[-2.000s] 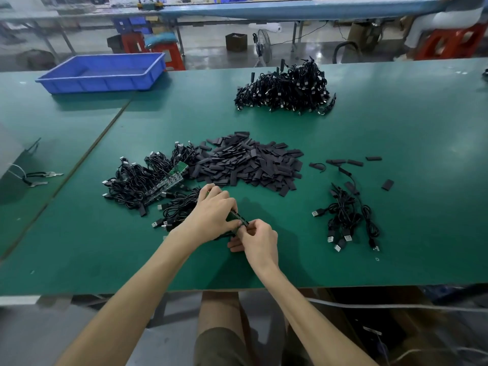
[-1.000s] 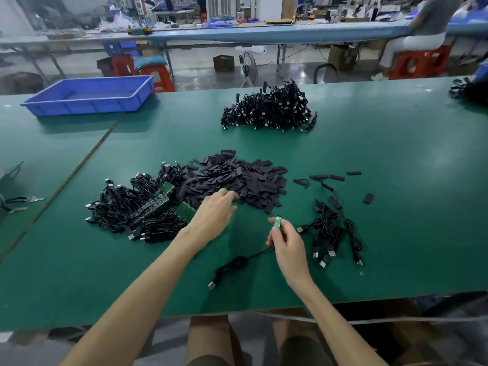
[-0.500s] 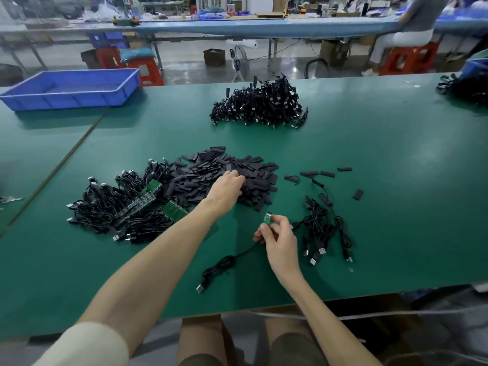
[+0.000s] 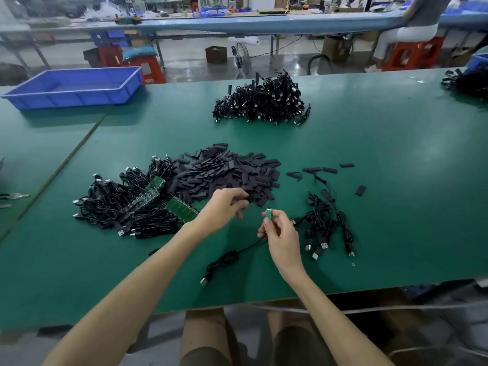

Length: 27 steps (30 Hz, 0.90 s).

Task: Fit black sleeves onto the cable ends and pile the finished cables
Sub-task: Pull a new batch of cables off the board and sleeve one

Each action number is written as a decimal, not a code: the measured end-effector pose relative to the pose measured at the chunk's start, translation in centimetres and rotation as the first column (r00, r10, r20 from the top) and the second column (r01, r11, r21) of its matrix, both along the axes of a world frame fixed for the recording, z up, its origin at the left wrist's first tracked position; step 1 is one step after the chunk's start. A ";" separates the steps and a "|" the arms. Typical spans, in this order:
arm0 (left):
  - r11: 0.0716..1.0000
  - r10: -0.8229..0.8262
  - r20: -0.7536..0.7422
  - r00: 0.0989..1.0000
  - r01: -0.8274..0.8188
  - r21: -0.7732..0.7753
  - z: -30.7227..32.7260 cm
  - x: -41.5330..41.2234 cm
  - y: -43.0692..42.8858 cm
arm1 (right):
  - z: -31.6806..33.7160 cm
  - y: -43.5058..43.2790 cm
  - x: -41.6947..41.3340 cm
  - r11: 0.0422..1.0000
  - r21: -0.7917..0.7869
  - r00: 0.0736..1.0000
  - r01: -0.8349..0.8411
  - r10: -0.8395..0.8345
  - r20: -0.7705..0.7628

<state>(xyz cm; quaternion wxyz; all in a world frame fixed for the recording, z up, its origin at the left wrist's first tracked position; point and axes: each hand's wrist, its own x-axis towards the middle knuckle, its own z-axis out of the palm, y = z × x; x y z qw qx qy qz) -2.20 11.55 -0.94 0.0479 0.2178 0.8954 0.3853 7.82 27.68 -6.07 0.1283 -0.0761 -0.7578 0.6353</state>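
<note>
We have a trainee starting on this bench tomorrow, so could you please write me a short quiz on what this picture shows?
1. True or false: the right hand holds a cable by its small green board end.
2. What does the left hand pinch? A, a black sleeve; B, scissors; C, a blue lid.
3. Fill in: the held cable's USB plug lies on the ____ table.
Key: 1 true; 2 A; 3 green.
</note>
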 end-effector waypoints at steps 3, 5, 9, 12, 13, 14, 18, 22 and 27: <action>0.994 -0.082 0.126 0.989 0.073 0.076 -0.6 1.6 -0.5 | 0.1 0.0 0.0 1.000 0.006 1.000 0.014 -0.014 0.004; 0.994 -0.107 0.144 0.984 0.105 0.026 -1.1 2.4 -0.7 | 0.1 0.1 0.1 1.000 0.029 1.000 0.007 -0.007 0.002; 0.989 -0.128 0.068 0.989 0.133 -0.066 -1.7 3.6 -0.4 | 0.0 0.3 0.2 0.996 0.086 1.000 -0.003 0.003 0.003; 0.984 -0.162 -0.016 0.987 0.160 -0.084 -1.7 4.2 -0.2 | -0.1 0.3 0.2 0.996 0.087 1.000 -0.019 0.018 0.002; 0.986 -0.152 -0.011 0.988 0.151 -0.068 -1.6 4.3 -0.1 | -0.1 0.3 0.3 0.996 0.086 1.000 -0.028 0.028 -0.001; 0.989 -0.136 0.001 0.991 0.136 -0.063 -1.5 4.3 0.0 | -0.1 0.3 0.3 0.996 0.084 0.999 -0.037 0.037 -0.007; 0.982 -0.133 0.075 0.988 0.141 -0.127 -1.1 4.1 0.3 | -0.1 0.3 0.4 0.996 0.072 0.999 -0.051 0.052 -0.017; 0.986 -0.120 0.088 0.989 0.129 -0.105 -1.1 4.3 0.1 | -0.1 0.3 0.3 0.998 0.051 0.998 -0.048 0.050 -0.028; 1.000 -0.019 0.078 0.997 0.020 -0.018 -1.5 4.1 -0.7 | -0.4 0.3 0.2 0.994 0.080 0.997 -0.073 0.074 -0.007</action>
